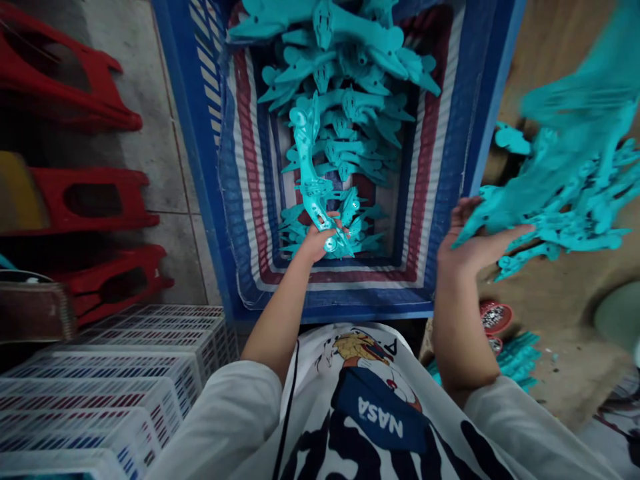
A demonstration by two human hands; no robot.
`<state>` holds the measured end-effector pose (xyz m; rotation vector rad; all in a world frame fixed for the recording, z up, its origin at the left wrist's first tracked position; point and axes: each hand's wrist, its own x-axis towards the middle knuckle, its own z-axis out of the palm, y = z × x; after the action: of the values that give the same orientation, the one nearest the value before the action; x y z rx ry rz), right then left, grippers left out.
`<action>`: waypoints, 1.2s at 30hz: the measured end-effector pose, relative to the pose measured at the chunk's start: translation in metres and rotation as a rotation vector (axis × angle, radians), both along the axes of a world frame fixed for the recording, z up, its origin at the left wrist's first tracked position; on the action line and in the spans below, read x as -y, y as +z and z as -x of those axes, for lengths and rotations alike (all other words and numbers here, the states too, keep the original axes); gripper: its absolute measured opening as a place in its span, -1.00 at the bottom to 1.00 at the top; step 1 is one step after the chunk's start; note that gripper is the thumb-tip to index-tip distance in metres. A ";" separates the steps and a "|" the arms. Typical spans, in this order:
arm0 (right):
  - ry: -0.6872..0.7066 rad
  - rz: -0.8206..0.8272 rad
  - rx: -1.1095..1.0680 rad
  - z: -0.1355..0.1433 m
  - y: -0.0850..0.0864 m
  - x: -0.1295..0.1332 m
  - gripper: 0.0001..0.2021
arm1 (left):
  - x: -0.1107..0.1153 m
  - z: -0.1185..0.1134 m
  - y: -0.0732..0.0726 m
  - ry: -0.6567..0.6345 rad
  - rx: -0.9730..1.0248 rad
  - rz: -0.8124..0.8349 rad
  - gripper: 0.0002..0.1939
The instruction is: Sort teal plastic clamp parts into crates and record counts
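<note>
A curved, glossy teal plastic piece (309, 160) with hinge-like joints stands up at a slant inside the blue crate (330, 315). My left hand (317, 243) is closed around its lower end, low in the crate. Beneath and behind it lie rows of similar teal pieces (345, 143), stacked up the crate's length. Outside the right wall, my right hand (463, 243) grips the edge of a bunch of teal plastic pieces (540, 193), thumb and fingers on either side. The upper part of that bunch is smeared by motion, and some fingertips are hidden.
Striped woven sheeting (423, 167) lines the crate. On the left are red plastic stools (100, 170) and stacked white slatted baskets (150, 373). Down at the right, a red dish (497, 318) of small metal parts sits near more teal pieces (520, 360).
</note>
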<state>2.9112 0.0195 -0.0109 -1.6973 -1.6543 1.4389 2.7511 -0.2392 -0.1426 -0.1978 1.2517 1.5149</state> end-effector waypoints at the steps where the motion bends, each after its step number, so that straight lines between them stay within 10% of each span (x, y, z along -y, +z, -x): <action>1: -0.063 0.031 -0.113 -0.003 0.010 -0.015 0.11 | 0.008 0.004 -0.006 -0.050 -0.098 0.070 -0.45; 4: -0.140 0.137 -0.267 -0.011 0.023 -0.029 -0.01 | 0.039 0.014 -0.025 -0.307 -0.513 0.413 -0.55; 7: -0.061 0.251 -0.106 -0.001 -0.007 0.000 -0.13 | 0.080 0.011 -0.041 -0.706 -0.871 0.707 -0.51; 13: 0.521 0.016 0.191 0.083 -0.172 0.030 -0.48 | 0.138 -0.016 -0.056 -1.339 -0.836 0.758 -0.26; 18: 1.054 -0.371 0.453 0.188 -0.298 -0.029 -0.47 | 0.133 -0.015 -0.068 -1.228 -0.938 0.781 -0.21; 23: 1.206 -0.402 0.584 0.225 -0.362 -0.046 -0.17 | 0.123 -0.010 -0.074 -0.974 -0.933 0.644 -0.33; 28: 1.167 -0.305 0.652 0.176 -0.327 -0.017 -0.57 | 0.112 -0.013 -0.073 -0.696 -0.679 0.486 -0.59; 36: 0.953 0.358 -0.003 0.064 -0.125 0.106 -0.58 | 0.025 -0.071 0.013 -0.008 0.078 0.170 -0.21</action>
<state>2.8474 -0.0866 -0.1361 -1.0231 -2.4801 2.2367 2.8223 -0.2646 -0.1297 -0.3586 1.3172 1.3811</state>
